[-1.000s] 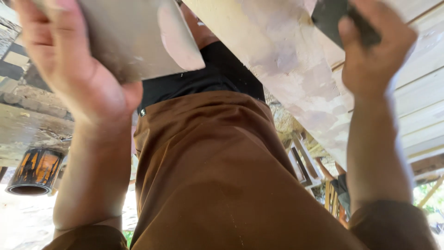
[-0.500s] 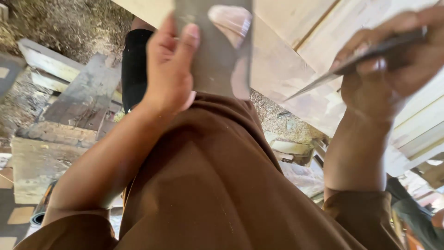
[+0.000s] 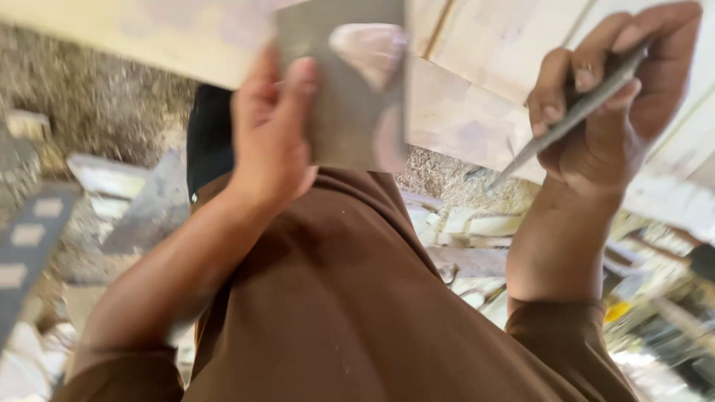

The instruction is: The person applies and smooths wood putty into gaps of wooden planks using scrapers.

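Observation:
My left hand [image 3: 272, 134] grips a flat grey metal plate [image 3: 350, 112] that carries a dab of pale pink putty [image 3: 370, 48] near its top edge. My right hand [image 3: 614, 97] is closed around a thin grey putty blade [image 3: 566, 119], held edge-on with its tip pointing down and to the left. Both hands are raised in front of pale wooden boards [image 3: 477, 89] smeared with light filler. Brown sleeves and a brown garment [image 3: 335, 298] fill the lower middle of the view.
Sawdust and wood shavings [image 3: 97, 112] cover the ground at the left. Wood offcuts and planks [image 3: 141, 208] lie scattered at left and at centre right. A blurred dark strip with pale squares [image 3: 30, 246] crosses the left edge. Cluttered scraps sit at the lower right.
The view has swung and the plate now sits further right in it. My right hand has dropped a little, its blade still edge-on. Both hands keep their holds.

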